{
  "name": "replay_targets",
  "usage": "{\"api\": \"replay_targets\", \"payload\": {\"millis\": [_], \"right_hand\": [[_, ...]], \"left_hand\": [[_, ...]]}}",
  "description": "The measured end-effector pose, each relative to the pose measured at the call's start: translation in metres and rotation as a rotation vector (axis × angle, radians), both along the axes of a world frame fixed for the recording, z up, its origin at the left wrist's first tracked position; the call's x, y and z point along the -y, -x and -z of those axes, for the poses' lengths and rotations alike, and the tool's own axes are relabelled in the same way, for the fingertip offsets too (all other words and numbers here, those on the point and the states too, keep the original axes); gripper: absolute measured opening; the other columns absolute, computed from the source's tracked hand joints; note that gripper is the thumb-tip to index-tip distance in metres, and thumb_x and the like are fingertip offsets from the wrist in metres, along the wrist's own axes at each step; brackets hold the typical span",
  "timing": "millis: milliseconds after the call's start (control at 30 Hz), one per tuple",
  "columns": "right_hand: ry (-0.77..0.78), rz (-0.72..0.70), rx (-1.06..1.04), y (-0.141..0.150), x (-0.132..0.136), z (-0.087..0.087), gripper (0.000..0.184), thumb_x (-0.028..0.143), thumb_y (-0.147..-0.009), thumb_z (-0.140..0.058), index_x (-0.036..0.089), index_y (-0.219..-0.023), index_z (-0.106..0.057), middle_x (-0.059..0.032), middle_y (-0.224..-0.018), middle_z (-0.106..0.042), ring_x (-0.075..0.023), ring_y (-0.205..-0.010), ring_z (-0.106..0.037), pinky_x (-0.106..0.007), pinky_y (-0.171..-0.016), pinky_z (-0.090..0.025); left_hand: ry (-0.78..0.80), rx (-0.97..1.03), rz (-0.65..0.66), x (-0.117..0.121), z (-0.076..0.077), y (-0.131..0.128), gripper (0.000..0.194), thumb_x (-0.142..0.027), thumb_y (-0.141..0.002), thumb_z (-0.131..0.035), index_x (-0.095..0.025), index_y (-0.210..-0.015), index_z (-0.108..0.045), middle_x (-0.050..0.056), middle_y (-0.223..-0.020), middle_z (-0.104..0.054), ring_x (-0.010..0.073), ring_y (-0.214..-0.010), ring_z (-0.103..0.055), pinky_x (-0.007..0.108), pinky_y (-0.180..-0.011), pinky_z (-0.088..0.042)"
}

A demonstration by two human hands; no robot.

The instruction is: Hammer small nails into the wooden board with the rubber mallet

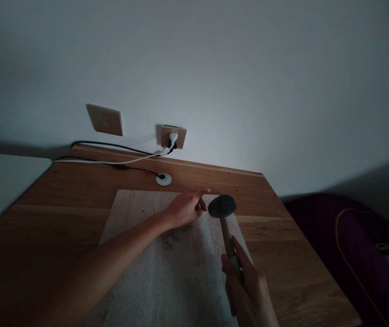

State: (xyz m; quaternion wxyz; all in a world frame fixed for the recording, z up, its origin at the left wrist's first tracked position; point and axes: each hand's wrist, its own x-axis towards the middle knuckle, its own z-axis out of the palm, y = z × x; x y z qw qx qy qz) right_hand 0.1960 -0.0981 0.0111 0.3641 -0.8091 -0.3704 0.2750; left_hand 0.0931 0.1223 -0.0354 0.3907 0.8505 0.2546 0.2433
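Note:
My right hand is wrapped round the wooden handle of a mallet with a dark rounded head, which is raised just over a pale wooden board on the desk. My left hand reaches across the board, fingers pinched together right beside the mallet head, apparently on something too small to make out. A few small nails lie loose on the board under my left wrist.
The board lies on a brown wooden desk set against a white wall. A wall socket has plugs in it, with black and white cables running along the desk's back edge to a cable grommet. A dark purple seat stands at the right.

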Motion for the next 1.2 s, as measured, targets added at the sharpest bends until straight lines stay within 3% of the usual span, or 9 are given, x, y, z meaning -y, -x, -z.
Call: {"api": "replay_targets", "payload": {"millis": [433,700,1000,1200], "right_hand": [[0.063,-0.033,0.024,-0.001,-0.001,-0.001,0.081,0.066,-0.102,-0.046,0.008,-0.157,-0.054,0.0096,-0.04,-0.045,-0.0165,-0.033,-0.048,-0.027,-0.037,-0.037],[0.04,-0.003,0.041,0.001,-0.001,-0.01,0.082,0.067,-0.1,-0.048,0.011,-0.16,-0.051,0.0109,-0.044,-0.046,-0.0168,-0.033,-0.052,-0.025,-0.036,-0.038],[0.101,-0.046,0.04,-0.005,0.0,0.002,0.088,0.073,-0.1,-0.045,0.008,-0.157,-0.055,0.0087,-0.041,-0.046,-0.0177,-0.032,-0.048,-0.028,-0.036,-0.039],[0.05,-0.033,0.051,-0.004,0.001,-0.003,0.083,0.07,-0.101,-0.047,0.009,-0.156,-0.056,0.0103,-0.04,-0.044,-0.0167,-0.032,-0.048,-0.027,-0.036,-0.038]], "left_hand": [[0.001,-0.031,-0.003,0.001,-0.003,0.0,0.081,-0.002,-0.084,-0.07,-0.018,-0.16,-0.046,0.005,-0.101,-0.085,0.0215,-0.09,-0.08,0.032,-0.086,-0.058],[0.004,-0.001,0.014,-0.003,0.006,-0.001,0.085,-0.005,-0.085,-0.072,-0.019,-0.162,-0.041,0.004,-0.102,-0.085,0.0186,-0.086,-0.079,0.029,-0.08,-0.057],[-0.008,-0.02,0.013,0.0,-0.001,0.0,0.083,-0.003,-0.085,-0.069,-0.018,-0.162,-0.041,0.005,-0.103,-0.085,0.0195,-0.085,-0.078,0.029,-0.081,-0.057],[-0.011,-0.049,0.012,-0.001,-0.002,0.0,0.082,-0.006,-0.086,-0.072,-0.019,-0.162,-0.042,0.005,-0.103,-0.085,0.0199,-0.087,-0.079,0.03,-0.082,-0.057]]}}
